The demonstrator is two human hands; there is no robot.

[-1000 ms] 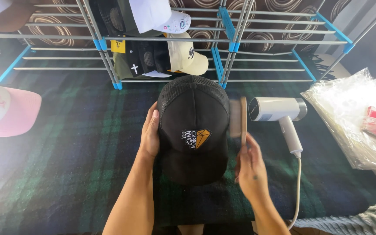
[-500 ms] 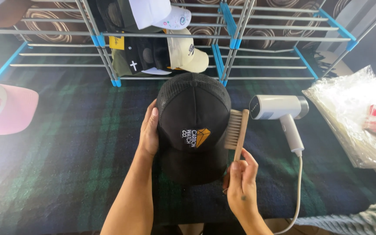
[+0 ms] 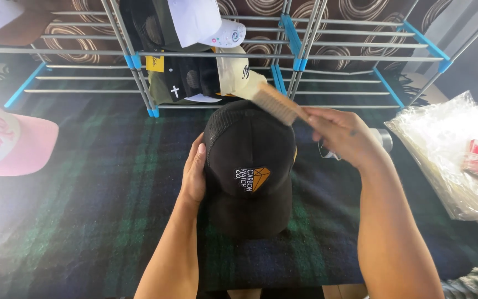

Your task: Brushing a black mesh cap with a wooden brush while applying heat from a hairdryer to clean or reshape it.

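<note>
At the centre of the frame the left hand (image 3: 193, 176) cups the side of a black cap (image 3: 248, 166), fingers curled against it, while the right hand (image 3: 343, 135) grips a wooden brush (image 3: 275, 103) laid on the cap's mesh back. Brushing looks underway at the rear, the front panel and brim seemingly not yet reached. A wire rack (image 3: 139, 83) stands close behind the brush, whereas the plaid cloth (image 3: 84, 194) lies open in the lower left.
</note>
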